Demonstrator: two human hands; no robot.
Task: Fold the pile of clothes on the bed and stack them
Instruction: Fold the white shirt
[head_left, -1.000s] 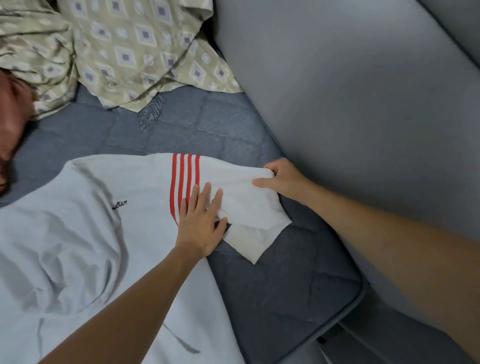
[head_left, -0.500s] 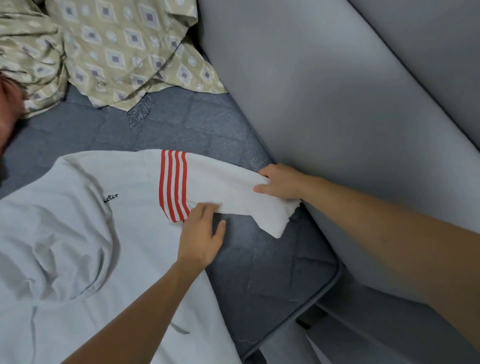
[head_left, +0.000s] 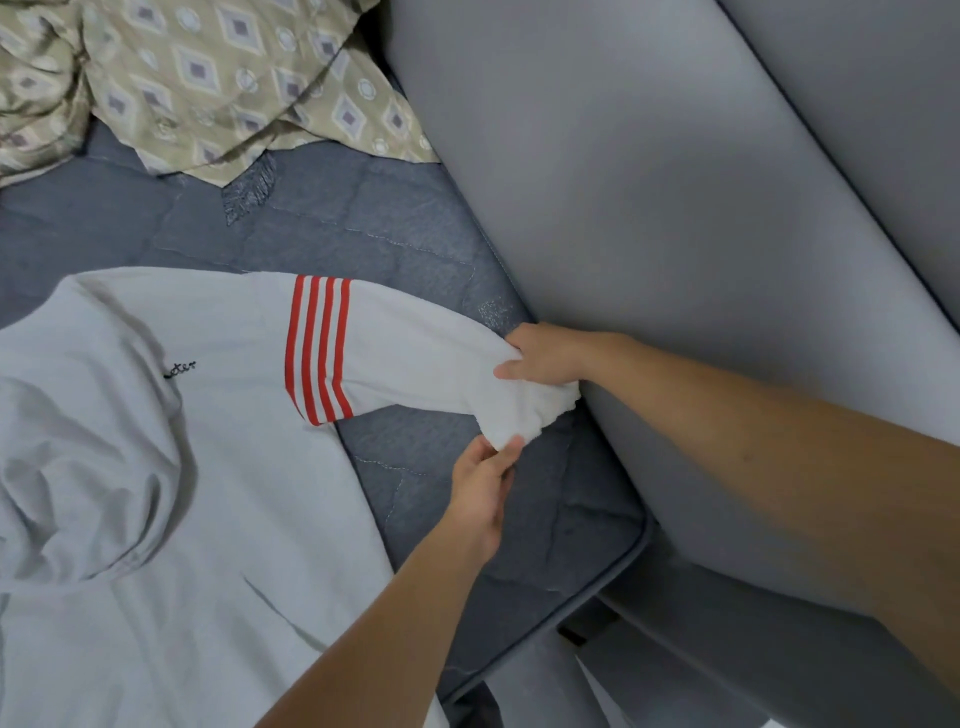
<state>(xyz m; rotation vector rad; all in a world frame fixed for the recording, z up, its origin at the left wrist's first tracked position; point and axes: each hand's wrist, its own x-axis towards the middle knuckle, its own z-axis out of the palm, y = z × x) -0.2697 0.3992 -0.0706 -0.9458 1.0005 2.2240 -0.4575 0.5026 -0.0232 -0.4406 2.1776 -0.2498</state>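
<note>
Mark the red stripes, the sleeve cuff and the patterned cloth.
red stripes (head_left: 318, 351), head view, on the middle of the striped band across the sleeve.
sleeve cuff (head_left: 524, 415), head view, on the bunched white end between the two hands.
patterned cloth (head_left: 218, 78), head view, on its diamond print.

A hoodie (head_left: 182, 493) lies on the mattress (head_left: 415, 234), a patterned cloth (head_left: 208, 78) behind it, a padded wall (head_left: 649, 208) to the right.
</note>
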